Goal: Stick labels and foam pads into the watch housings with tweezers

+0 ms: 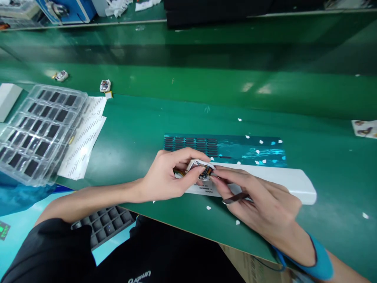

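My left hand [169, 175] grips a small white electronic housing [198, 168] with exposed parts inside, pressed on the green table [141, 129]. My right hand [259, 198] holds dark tweezers [235, 198], and its fingertips touch the housing's right side. Both hands rest over a white strip [282, 179] with printed labels. Just behind lies a shiny blue sheet [235, 149] carrying rows of small dark pads.
A clear plastic tray [35, 131] of dark square parts sits at the left on white printed sheets [85, 135]. Two more small housings [105, 85] [61, 75] lie on the belt behind. A grey compartment tray [106, 224] sits below the table edge. White paper bits litter the surface.
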Motion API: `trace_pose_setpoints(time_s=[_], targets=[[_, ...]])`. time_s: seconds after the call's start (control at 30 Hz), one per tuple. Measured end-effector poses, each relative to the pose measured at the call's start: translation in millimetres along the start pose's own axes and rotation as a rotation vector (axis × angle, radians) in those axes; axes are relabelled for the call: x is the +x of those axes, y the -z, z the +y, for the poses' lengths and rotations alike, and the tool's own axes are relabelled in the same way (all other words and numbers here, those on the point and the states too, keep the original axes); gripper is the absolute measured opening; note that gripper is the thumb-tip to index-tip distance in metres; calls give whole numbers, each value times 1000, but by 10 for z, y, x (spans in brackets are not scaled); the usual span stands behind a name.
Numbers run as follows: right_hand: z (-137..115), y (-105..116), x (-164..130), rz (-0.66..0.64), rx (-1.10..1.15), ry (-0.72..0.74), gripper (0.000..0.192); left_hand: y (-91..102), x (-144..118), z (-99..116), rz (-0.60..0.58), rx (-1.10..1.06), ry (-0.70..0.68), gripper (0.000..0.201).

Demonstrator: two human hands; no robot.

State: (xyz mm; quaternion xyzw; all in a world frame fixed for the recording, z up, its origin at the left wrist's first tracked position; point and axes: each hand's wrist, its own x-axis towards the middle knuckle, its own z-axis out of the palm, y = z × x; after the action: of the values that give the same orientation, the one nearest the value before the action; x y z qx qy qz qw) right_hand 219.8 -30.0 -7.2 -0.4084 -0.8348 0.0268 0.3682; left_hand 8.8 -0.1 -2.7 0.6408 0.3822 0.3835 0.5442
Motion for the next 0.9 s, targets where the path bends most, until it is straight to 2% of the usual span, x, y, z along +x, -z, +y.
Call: trace_pose_setpoints(time_s=[0.17, 0.37, 0.47, 0.53, 0.67, 0.77, 0.9], targets=[[11, 12, 20, 2, 29, 9, 38, -2, -17, 34, 32, 99, -61, 16], [52, -20, -22, -52, 47, 35, 36, -14, -44, -22, 81, 295, -256, 18], [100, -22, -65, -105, 29, 57, 50, -3, -30, -66, 88, 346, -257, 18], [132, 6, -87, -127, -18, 123, 55, 3, -16, -70, 91, 339, -246, 18], [167, 82, -105, -170, -68, 235, 43, -6, -13, -40, 109, 321, -251, 16], [168, 92, -91, -169, -48, 230, 40, -20, -29, -37, 123, 364, -286, 16], [168, 67, -46, -205, -2, 144, 52, -18, -19, -57, 95, 390, -242, 15]])
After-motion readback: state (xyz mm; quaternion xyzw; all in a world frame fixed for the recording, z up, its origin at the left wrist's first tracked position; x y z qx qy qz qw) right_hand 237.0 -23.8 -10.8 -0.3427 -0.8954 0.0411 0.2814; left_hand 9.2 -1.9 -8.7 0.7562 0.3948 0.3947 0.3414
